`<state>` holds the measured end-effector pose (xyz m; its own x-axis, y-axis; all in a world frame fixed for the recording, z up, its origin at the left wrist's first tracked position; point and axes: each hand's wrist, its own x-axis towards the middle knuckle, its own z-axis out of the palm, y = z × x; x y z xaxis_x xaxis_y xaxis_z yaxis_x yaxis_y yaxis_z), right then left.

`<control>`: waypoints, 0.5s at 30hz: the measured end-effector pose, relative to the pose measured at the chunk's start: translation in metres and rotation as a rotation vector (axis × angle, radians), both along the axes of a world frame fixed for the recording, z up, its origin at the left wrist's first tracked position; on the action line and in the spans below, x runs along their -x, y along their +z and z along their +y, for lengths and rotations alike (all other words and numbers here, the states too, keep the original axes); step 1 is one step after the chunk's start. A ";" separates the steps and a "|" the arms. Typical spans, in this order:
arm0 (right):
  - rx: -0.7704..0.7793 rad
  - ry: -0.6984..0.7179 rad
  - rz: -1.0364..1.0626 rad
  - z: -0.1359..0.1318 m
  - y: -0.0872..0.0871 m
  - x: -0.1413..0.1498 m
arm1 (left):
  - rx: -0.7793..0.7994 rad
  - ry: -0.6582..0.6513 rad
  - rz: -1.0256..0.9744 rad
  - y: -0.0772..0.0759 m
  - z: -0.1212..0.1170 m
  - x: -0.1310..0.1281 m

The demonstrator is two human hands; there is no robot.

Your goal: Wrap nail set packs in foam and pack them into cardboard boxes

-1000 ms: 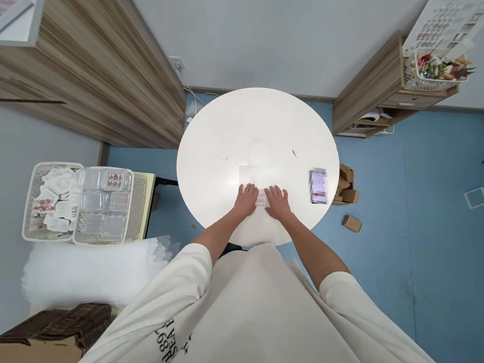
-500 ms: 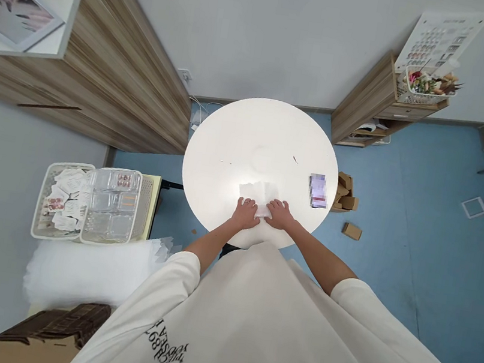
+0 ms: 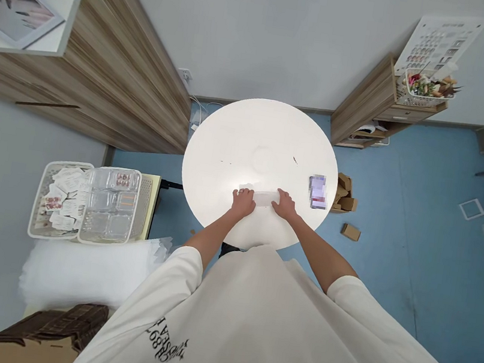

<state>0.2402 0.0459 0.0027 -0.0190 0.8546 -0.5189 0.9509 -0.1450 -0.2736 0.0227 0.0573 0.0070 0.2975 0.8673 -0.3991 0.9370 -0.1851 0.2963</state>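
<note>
A narrow folded white sheet (image 3: 265, 198), possibly paper or thin film, lies near the front of the round white table (image 3: 231, 131). My left hand (image 3: 243, 202) presses on its left end, and my right hand (image 3: 284, 205) rests on its right end, with fingers on the sheet. Its exact material cannot be told. To the right, a small printed packet (image 3: 317, 191) lies on the table, apart from both hands, its surface blurred.
Left of the table stand a wire basket of paper cards (image 3: 60, 198) and a clear compartment tray (image 3: 110, 205), above a white fluffy bundle (image 3: 83, 273). Small cardboard boxes (image 3: 345, 194) sit on the blue floor to the right. A wooden cabinet (image 3: 103, 76) is at back left.
The white sheet is now a narrower folded strip, with less of it showing. My hands have moved slightly apart toward its two ends.
</note>
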 end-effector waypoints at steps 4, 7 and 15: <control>0.042 -0.060 -0.017 -0.002 -0.004 -0.003 | 0.028 0.012 0.028 -0.004 0.006 0.000; 0.072 -0.103 0.009 -0.004 -0.004 -0.004 | -0.045 -0.010 0.033 -0.004 0.007 -0.004; 0.053 -0.381 0.062 0.000 -0.011 0.003 | -0.025 -0.241 -0.059 0.003 -0.006 -0.028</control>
